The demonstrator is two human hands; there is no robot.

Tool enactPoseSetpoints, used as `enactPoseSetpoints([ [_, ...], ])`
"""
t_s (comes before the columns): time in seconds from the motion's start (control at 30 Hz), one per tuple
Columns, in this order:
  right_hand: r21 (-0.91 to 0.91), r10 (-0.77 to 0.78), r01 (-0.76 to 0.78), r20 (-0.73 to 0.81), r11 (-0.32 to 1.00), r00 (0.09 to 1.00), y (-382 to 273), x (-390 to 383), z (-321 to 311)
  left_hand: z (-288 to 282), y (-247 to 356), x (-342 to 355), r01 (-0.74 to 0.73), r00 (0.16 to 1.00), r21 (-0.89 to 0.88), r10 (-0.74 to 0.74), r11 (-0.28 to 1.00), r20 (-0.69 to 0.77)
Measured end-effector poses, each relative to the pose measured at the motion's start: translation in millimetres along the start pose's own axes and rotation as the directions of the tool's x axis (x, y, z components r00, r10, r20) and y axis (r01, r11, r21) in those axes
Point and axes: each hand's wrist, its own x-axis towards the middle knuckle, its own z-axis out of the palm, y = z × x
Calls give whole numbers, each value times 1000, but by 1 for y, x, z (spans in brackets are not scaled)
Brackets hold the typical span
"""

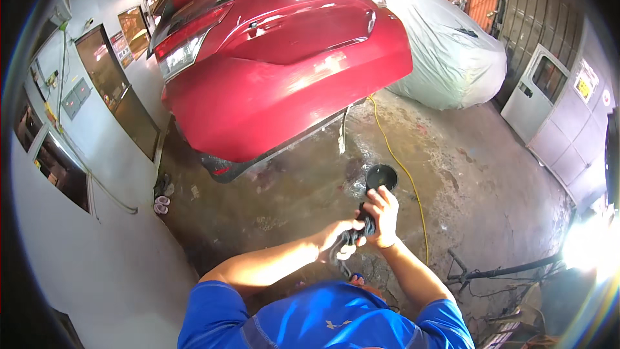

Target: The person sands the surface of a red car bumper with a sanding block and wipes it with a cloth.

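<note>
In front of my body I hold a dark, bunched-up cloth [365, 221] between both hands. My left hand [334, 238] is closed around its lower part, and a loose end hangs below the fingers. Just above and to the right, my right hand [382, 212] grips the upper part. The cloth looks twisted between them. Directly beyond my right hand is a round black bucket [382, 176], seen from above; its contents are too dark to make out.
The rear of a red car [290, 90] fills the space ahead. A car under a grey cover [445, 45] stands to its right. A yellow cord [403, 168] runs along the wet floor right of the bucket. A bright lamp [591, 245] stands at right, slippers [161, 204] by the left wall.
</note>
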Motion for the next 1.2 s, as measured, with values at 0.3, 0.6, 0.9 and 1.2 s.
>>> enactPoseSetpoints([
  [0.3, 120, -49, -62, 748, 991, 662, -8, 29, -39, -10, 28, 0, 288, 948, 813, -272, 507, -166],
  [0.6, -3, 348, -664, 854, 748, 388, 21, 15, -17, 16, 66, 42, 84, 984, 788, 174, -609, 30],
  [0.9, 288, 366, -807, 926, -516, 97, -16, -44, -12, 13, 77, 90, -331, 876, 428, -105, -841, 471],
  [1.2, 181, 96, -219, 931, -959, 352, -14, -29, -12, 19, 114, 112, -287, 468, 136, -15, -948, 884],
])
